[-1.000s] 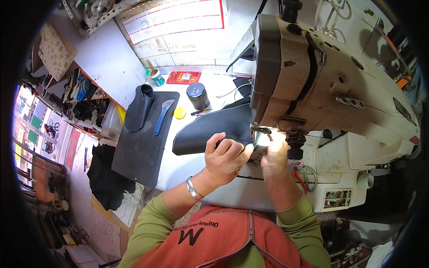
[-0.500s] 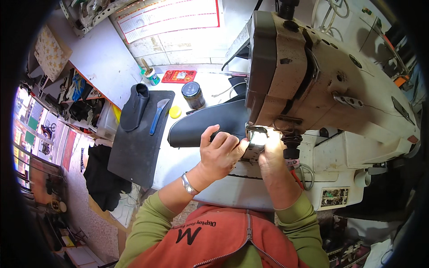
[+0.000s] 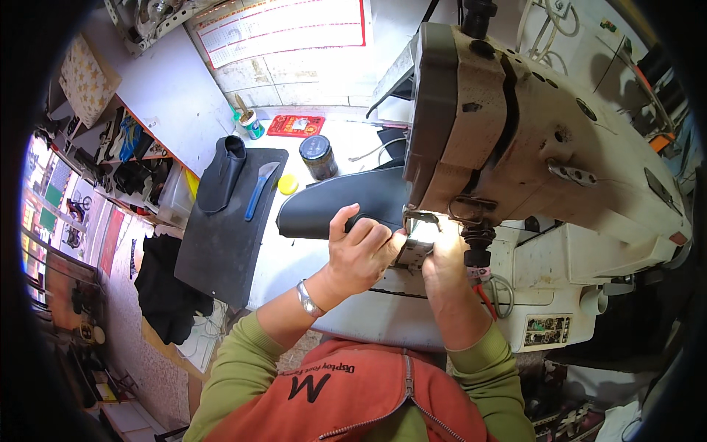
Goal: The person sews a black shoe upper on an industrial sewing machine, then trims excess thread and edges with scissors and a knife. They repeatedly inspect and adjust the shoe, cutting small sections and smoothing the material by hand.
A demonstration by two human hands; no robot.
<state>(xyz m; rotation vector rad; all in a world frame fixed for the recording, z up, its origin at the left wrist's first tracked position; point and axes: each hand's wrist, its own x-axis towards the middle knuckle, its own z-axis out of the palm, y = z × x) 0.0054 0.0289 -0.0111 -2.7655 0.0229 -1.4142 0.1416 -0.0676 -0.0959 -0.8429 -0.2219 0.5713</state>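
Observation:
A smooth black leather-like piece [image 3: 335, 202] with a rounded left end lies under the head of a large, worn beige sewing machine [image 3: 479, 125]. My left hand [image 3: 362, 254], with a silver watch at the wrist, is closed on its near edge, the thumb pointing toward the lit needle area. Just right of the needle area is my right hand [image 3: 444, 254]. Its fingers look pressed together, but glare and the machine head mostly hide them, along with whatever they hold.
Left of the machine, a dark mat [image 3: 221, 258] carries a black pouch-like piece [image 3: 222, 174] and a blue-handled knife [image 3: 258, 194]. Behind are a yellow disc [image 3: 288, 184], a dark lidded jar [image 3: 317, 156], a red packet [image 3: 296, 126] and a brush pot [image 3: 251, 125]. Red-handled scissors [image 3: 484, 300] lie near my right wrist.
The whole view has shifted slightly. Both hands keep nearly the same pose by the needle area, and the black piece has barely moved relative to the machine.

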